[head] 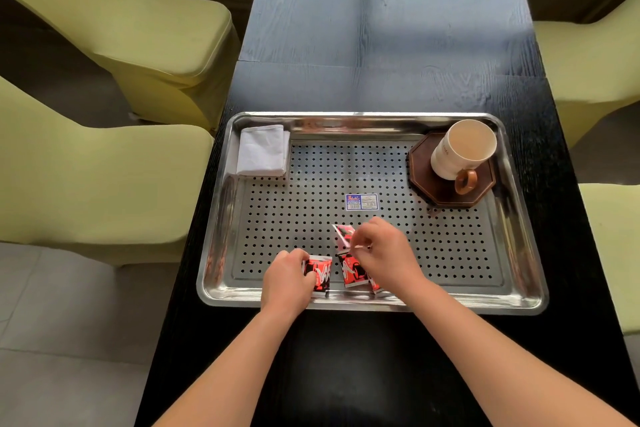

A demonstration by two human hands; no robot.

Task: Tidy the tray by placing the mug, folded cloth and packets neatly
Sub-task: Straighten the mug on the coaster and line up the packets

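A perforated steel tray [519,253] lies on a dark table. A folded white cloth [263,151] rests in its far left corner. A cream mug [462,149] with a brown handle stands on a dark octagonal coaster [426,180] in the far right corner. Red, black and white packets lie along the near edge. My left hand [287,281] grips one packet [322,274]. My right hand [388,253] pinches the edge of a raised packet [343,236], with another packet [351,274] lying flat beneath it and a third partly hidden under my wrist.
A blue and white sticker [362,202] sits at the tray's middle. Yellow-green covered chairs [104,184] stand on both sides of the narrow black table [381,28]. Grey floor tiles show at lower left.
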